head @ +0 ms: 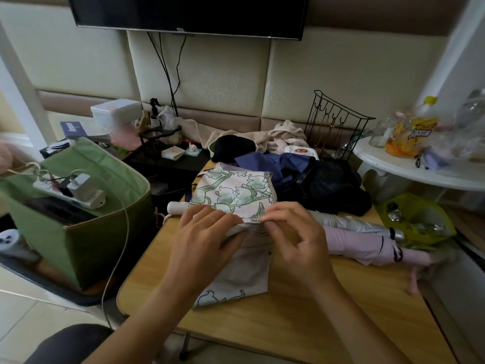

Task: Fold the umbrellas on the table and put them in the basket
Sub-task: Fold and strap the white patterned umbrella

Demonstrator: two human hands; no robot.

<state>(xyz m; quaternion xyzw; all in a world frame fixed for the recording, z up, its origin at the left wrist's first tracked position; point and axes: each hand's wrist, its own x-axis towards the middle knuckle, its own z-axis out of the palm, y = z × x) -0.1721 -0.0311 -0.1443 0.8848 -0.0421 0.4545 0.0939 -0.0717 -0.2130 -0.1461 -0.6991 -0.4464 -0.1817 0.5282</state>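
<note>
A floral umbrella (236, 191) with green-and-white canopy lies across the middle of the wooden table (328, 306), its white handle (177, 207) pointing left. My left hand (207, 232) presses down on its folded cloth with fingers curled over the fold. My right hand (294, 227) pinches the canopy edge between thumb and forefinger. A pink umbrella (367, 245) with a silver lining lies folded to the right. A dark blue and black umbrella (315, 179) is heaped behind. The green fabric basket (86, 232) stands left of the table.
The basket holds a power strip with chargers (76, 191) and a cable. A wire rack (336, 124), beige cloth and small items crowd the back. A white round table (414, 164) with bottles stands right; a yellow-green bin (420, 222) sits below it.
</note>
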